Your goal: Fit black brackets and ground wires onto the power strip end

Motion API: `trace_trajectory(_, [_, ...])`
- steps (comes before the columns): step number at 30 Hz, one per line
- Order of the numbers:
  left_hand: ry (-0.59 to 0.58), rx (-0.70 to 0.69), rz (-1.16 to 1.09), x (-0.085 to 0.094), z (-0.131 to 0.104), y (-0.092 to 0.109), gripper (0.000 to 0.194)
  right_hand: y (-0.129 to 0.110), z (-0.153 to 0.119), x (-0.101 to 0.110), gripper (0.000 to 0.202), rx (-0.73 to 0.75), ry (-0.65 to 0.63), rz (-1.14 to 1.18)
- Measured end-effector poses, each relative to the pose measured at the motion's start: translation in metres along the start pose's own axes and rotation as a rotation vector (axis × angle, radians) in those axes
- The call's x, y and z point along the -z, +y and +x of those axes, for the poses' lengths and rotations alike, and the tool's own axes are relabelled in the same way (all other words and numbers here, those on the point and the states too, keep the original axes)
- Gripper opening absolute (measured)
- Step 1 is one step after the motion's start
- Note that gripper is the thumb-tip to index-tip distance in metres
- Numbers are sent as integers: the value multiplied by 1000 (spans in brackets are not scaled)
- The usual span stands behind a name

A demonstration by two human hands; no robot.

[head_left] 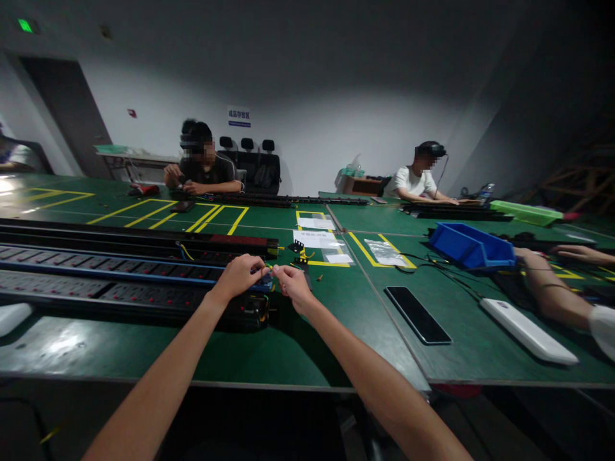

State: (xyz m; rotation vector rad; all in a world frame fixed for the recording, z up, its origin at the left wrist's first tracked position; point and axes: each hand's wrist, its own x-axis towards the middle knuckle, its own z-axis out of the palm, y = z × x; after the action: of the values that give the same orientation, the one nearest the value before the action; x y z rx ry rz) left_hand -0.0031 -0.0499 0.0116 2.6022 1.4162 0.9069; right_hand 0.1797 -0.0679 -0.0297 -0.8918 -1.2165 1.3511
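My left hand (240, 276) is closed at the right end of a long power strip with a blue edge (148, 271). A short green-yellow wire (270, 266) shows between my hands, and the left fingertips pinch it near the strip's end. From the other side my right hand (295, 287) is closed, thumb and finger pinching the same wire. What lies inside the fingers is too small to make out fully. Nearer to me lies a second black power strip (158, 296) with a row of sockets, its open end showing yellow and green wires.
Small black-and-yellow parts (300, 251) and paper sheets (319, 239) lie ahead. To the right are a black phone (417, 314), a white power bank (527, 330) and a blue bin (471, 246), beside a co-worker's arm (552, 291). Two people sit across the green table (355, 326).
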Motion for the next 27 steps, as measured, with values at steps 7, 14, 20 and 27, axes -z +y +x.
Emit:
trace_trajectory(7, [6, 6, 2, 0, 0, 0, 17, -1, -1, 0, 51, 0, -9, 17])
trace_trajectory(14, [12, -6, 2, 0, 0, 0, 16, -1, -1, 0, 51, -7, 1, 6])
trace_trajectory(20, [15, -15, 11, 0, 0, 1, 15, -4, -2, -1, 51, -9, -3, 8])
trace_trajectory(27, [4, 2, 7, -1, 0, -2, 16, -2, -1, -1, 52, 6, -11, 16])
